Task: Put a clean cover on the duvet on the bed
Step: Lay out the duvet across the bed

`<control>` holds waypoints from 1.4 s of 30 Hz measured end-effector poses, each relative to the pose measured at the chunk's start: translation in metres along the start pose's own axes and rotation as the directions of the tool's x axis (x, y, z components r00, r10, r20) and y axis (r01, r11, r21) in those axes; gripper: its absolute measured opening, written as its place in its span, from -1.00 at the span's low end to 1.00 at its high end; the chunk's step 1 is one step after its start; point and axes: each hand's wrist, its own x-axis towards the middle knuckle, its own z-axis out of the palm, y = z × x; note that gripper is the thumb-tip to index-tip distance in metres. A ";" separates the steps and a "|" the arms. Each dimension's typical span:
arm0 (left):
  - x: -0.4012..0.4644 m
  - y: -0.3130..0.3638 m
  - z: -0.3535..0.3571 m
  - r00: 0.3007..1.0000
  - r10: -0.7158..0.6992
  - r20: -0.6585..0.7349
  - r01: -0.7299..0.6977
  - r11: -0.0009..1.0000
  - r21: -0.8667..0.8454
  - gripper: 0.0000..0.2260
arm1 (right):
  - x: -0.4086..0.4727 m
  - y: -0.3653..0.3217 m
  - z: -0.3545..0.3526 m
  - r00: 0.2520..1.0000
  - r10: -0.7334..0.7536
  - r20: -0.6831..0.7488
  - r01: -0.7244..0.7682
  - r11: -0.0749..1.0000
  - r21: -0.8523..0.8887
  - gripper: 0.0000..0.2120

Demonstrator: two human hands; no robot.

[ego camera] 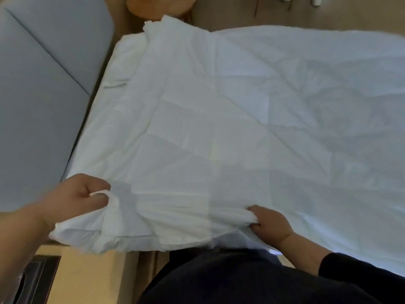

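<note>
White duvet cover [230, 119] lies spread and creased over the bed, bunched at its near edge; the left hand [81, 198] pinches a fold at the near left corner; the right hand [270, 224] grips gathered cloth along the near edge; a blue-grey padded headboard [43, 84] stands left; tan wooden floor [241, 14] lies beyond; no writing is legible.

bed [72, 159] | white duvet [241, 110] spread across it, creased
</note>
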 end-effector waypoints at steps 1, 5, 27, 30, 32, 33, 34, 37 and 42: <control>-0.003 -0.022 -0.015 0.999 0.001 0.041 -0.006 0.992 0.128 -0.73 | -0.003 -0.017 -0.001 0.998 -0.043 0.047 0.041 0.999 0.035 -0.32; -0.010 -0.133 -0.070 0.994 -0.063 0.089 0.025 0.928 0.372 -0.72 | -0.011 -0.103 0.007 0.950 -0.229 0.213 0.212 0.972 0.100 -0.52; -0.003 -0.035 0.075 0.971 0.148 0.188 -0.098 0.962 -0.256 -0.93 | -0.132 -0.163 0.004 0.933 0.345 -0.101 -0.206 0.745 0.634 -0.92; -0.003 0.003 0.095 0.929 0.249 0.274 -0.218 0.966 -0.138 -0.91 | -0.177 -0.147 0.003 0.859 0.482 -0.174 -0.227 0.663 0.713 -0.92; -0.003 0.036 0.108 0.886 0.317 0.337 -0.309 0.948 -0.078 -0.91 | -0.201 -0.136 0.007 0.819 0.542 -0.190 -0.251 0.636 0.730 -0.91; -0.004 0.055 0.116 0.863 0.347 0.368 -0.349 0.935 -0.062 -0.91 | -0.212 -0.129 0.009 0.802 0.565 -0.196 -0.255 0.620 0.742 -0.90; -0.006 0.075 0.126 0.842 0.370 0.393 -0.384 0.922 -0.045 -0.92 | -0.224 -0.122 0.010 0.785 0.586 -0.202 -0.251 0.599 0.761 -0.89; -0.018 0.139 0.165 0.802 0.406 0.439 -0.448 0.894 -0.010 -0.94 | -0.259 -0.095 0.013 0.728 0.649 -0.219 -0.219 0.524 0.823 -0.86; -0.065 0.246 0.259 0.703 0.478 0.527 -0.587 0.808 0.051 -0.90 | -0.331 -0.022 0.018 0.674 0.691 -0.260 -0.184 0.498 0.848 -0.77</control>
